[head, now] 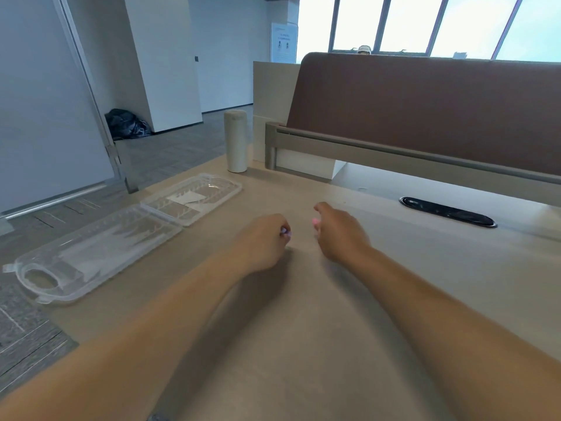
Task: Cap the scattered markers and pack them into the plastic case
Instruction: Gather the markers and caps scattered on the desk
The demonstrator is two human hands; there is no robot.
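Both bare forearms reach out over the pale beige desk top, and the hands sit close together near its middle without touching. The left hand is curled into a loose fist, its fingers closed round a small pale purple piece. Only the tip peeks out on the side facing the other hand, so whether it is a marker or a cap cannot be told. The right hand, at three o'clock from the left, has its fingers bent inward and the thumb forward, holding a small pink piece that is also mostly hidden.

The clear plastic hinged case lies opened flat at nine to ten o'clock from the hands, along the desk's left edge and well apart from them. A white paper slip lies in its far half. A white cylindrical bottle stands upright at eleven o'clock beyond the case. A black oval cable port is set into the desk at two o'clock, below a brown partition panel.
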